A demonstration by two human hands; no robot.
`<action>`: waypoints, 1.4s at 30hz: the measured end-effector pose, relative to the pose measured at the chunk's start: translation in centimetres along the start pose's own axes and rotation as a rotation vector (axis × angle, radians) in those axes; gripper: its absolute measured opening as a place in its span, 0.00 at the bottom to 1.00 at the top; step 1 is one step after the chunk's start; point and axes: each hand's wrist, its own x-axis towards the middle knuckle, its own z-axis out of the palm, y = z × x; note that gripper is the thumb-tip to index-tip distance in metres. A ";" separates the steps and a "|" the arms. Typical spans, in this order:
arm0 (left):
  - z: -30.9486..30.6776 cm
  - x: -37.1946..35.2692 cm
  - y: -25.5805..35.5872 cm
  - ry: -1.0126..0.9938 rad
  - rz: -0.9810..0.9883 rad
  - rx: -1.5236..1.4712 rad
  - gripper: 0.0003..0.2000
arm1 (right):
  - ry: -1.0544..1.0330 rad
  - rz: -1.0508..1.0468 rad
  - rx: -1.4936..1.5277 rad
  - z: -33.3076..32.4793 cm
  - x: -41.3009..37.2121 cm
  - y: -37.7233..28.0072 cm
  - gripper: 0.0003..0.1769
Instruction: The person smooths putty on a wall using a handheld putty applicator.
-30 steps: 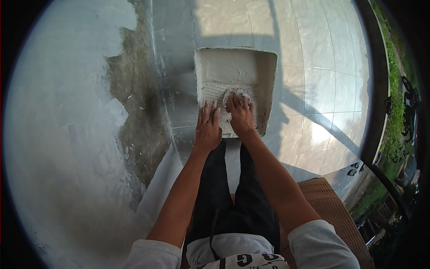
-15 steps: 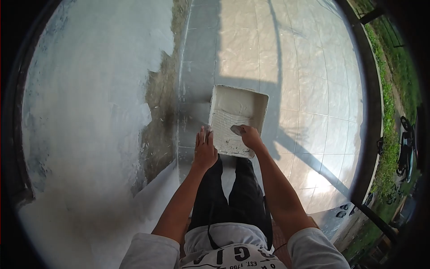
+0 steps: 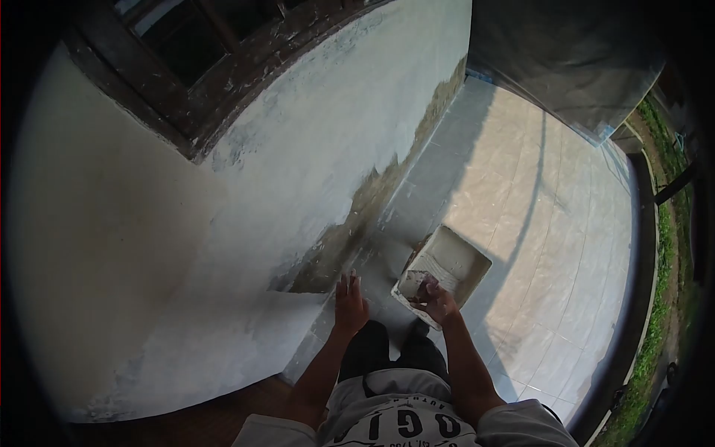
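Observation:
My right hand point(image 3: 439, 302) grips a flat, paint-smeared scraper point(image 3: 412, 284) above the near left part of a paint tray point(image 3: 471, 277). The tray is a pale rectangle with a ribbed slope and whitish paint in it, set on the floor at my feet. The scraper's handle is mostly covered by my fingers. Left of the tray, my left hand point(image 3: 350, 305) is held out with straight fingers and nothing in it, apart from the tray and in front of the wall's foot.
The wall point(image 3: 275, 186) on my left is whitish with patchy coating; a bare brown-grey strip point(image 3: 365, 201) runs along its base. A dark wooden window frame point(image 3: 195, 134) sits above. Sunlit floor tiles point(image 3: 551, 246) lie right, and a dark sheet point(image 3: 558, 59) hangs at the far end.
My view has swung toward the wall, bringing in the window frame and hanging sheet. My right hand has lifted the scraper from the tray's slope. My left hand has come away from the tray's edge.

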 end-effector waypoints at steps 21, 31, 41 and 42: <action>-36.4 -8.9 -12.3 0.455 0.260 0.537 0.23 | -0.530 -0.436 -0.570 48.6 6.8 9.0 0.23; -47.5 -16.9 -17.3 0.386 0.412 0.984 0.18 | -0.420 -1.836 -1.100 62.1 4.6 10.9 0.26; -48.8 -17.6 -18.3 0.326 0.433 1.339 0.16 | -0.116 -1.913 -1.196 61.2 5.3 16.0 0.27; -48.8 -17.4 -18.2 0.326 0.433 1.342 0.16 | -0.075 -1.919 -1.209 62.3 5.7 15.2 0.28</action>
